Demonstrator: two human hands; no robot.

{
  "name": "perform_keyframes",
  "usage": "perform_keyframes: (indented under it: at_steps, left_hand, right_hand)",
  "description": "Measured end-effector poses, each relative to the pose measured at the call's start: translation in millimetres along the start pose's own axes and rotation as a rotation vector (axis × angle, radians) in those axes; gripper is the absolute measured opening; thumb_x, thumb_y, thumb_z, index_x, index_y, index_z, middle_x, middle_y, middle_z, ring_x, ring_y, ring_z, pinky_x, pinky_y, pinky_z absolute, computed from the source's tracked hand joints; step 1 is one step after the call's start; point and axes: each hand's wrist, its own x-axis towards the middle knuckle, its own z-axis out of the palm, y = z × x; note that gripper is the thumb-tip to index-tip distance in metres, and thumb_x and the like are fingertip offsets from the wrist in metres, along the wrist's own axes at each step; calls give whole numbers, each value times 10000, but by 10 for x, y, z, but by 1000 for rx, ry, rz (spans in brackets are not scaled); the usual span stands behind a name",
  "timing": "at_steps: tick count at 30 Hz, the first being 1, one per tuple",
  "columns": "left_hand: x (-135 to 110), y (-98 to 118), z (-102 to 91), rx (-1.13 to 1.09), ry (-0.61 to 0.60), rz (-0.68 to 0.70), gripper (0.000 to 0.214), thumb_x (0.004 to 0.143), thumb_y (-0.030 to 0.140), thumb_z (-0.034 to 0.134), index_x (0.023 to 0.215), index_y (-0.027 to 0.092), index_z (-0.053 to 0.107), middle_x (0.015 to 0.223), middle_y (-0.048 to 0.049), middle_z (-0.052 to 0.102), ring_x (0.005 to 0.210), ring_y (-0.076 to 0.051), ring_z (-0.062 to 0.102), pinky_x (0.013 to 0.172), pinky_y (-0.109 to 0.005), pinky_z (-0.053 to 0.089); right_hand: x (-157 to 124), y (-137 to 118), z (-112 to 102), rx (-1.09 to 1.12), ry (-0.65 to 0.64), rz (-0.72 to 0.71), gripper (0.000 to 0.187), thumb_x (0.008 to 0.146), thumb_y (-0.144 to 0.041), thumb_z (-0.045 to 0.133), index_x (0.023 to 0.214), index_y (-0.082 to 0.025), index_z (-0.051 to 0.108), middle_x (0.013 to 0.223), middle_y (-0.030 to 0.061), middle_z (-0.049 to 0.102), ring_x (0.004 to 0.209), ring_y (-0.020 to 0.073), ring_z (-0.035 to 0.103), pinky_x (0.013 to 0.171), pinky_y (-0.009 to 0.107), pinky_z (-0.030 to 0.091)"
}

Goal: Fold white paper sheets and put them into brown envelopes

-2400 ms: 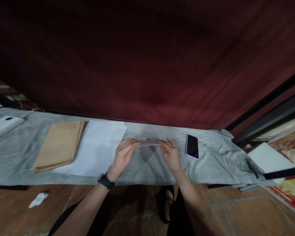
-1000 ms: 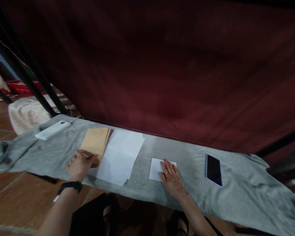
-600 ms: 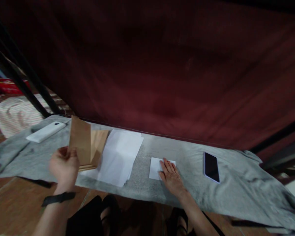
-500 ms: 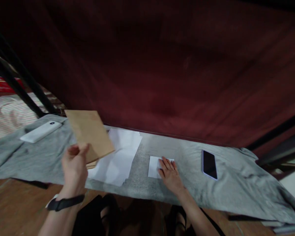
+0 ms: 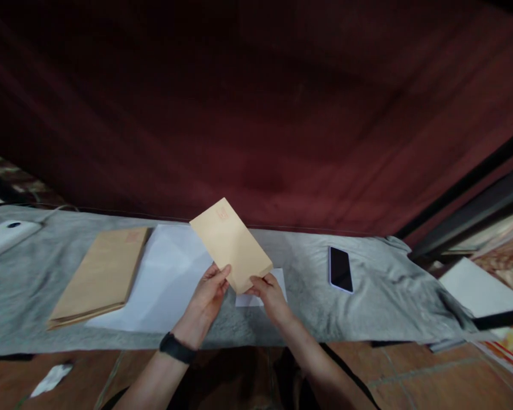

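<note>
A tan paper envelope (image 5: 233,245) with a faint red stamp is held tilted above the bench, its far end pointing up and left. My left hand (image 5: 211,289) pinches its lower left edge, thumb on top. At the near right corner my right hand (image 5: 270,293) grips the same envelope. Under it, partly covered by the envelope and my right hand, lies a small folded white paper (image 5: 281,280) on the grey cloth. Left of my hands are large white sheets (image 5: 166,273) and a stack of brown envelopes (image 5: 100,267).
A phone (image 5: 341,269) with a purple rim lies on the grey cloth (image 5: 308,319) to the right. A white device (image 5: 8,236) with a cable sits at the far left. Behind the bench hangs a dark red curtain (image 5: 256,142). Black poles (image 5: 465,188) stand at the right.
My left hand has brought the envelope rightward from over the stack to above the small white paper. My right hand has lifted off that paper and taken hold of the envelope. The view has turned right.
</note>
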Motion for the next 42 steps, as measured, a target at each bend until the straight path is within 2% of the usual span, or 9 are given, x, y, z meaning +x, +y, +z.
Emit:
perform_keyframes:
  at_steps: [3,8,14,17,20,23,26,33,42]
  left_hand:
    - [39,-8,21,-21,-44,-38,299,650,92,834,916,165,720,925,-31,780,780,-136,724,710,-225,575]
    - [9,-66,70,38,-92,-74,307,643,86,850,906,164,713,935,-38,772,759,-122,712,659,-196,553]
    - [-132,-92,59,612,-293,-2,327,772,463,793,740,159,677,686,-35,717,564,-129,636,506,-223,461]
    - [-254,-24,16,1022,-377,468,382,871,513,677,674,185,657,628,-28,680,603,-171,652,603,-294,524]
    - [-354,78,2,1349,-414,1099,308,862,429,730,1100,233,723,1227,-119,715,1206,-314,632,1068,-508,455]
    - [-370,150,13,1614,-410,1328,751,797,452,794,1463,264,503,1643,-186,301,1523,-423,231,1204,-676,175]
    - [-335,171,5,1781,-424,1306,1027,718,516,836,1573,266,324,1687,-205,131,1541,-450,132,1205,-704,106]
    - [-268,161,-82,1873,-448,1263,1085,694,451,826,1597,245,261,1605,-203,305,1512,-431,236,1214,-680,134]
    - [-177,126,-77,1898,-405,1211,1045,711,341,752,1602,207,222,1446,-194,479,1386,-381,428,1224,-639,136]
  right_hand:
    - [23,-84,-81,29,-16,1,353,682,-416,777,959,-203,729,893,35,776,812,238,729,776,384,594]
    - [122,-183,-227,-26,83,-32,429,689,-561,777,920,-206,710,812,21,765,702,208,706,684,345,582]
    - [251,-296,-432,-232,160,-202,357,687,-560,770,766,-225,676,758,13,760,747,210,696,733,334,569]
    - [255,-408,-566,-285,190,-256,313,740,-536,717,803,-232,685,751,9,756,766,213,702,733,331,568]
    - [197,-514,-670,-312,105,-207,291,754,-505,706,853,-232,705,743,2,750,765,213,709,709,322,568]
    - [103,-570,-711,-316,-45,-97,270,760,-476,719,873,-231,726,719,-6,741,761,212,712,692,316,569]
    - [31,-587,-704,-281,-188,9,273,756,-467,743,877,-223,741,719,-1,739,755,213,716,696,320,572]
    - [48,-626,-691,-346,-238,16,361,738,-500,790,949,-215,721,794,1,742,830,216,709,741,317,565]
    - [199,-450,-744,-477,-43,-149,270,786,-425,708,967,-228,671,813,-11,719,751,180,661,676,278,529]
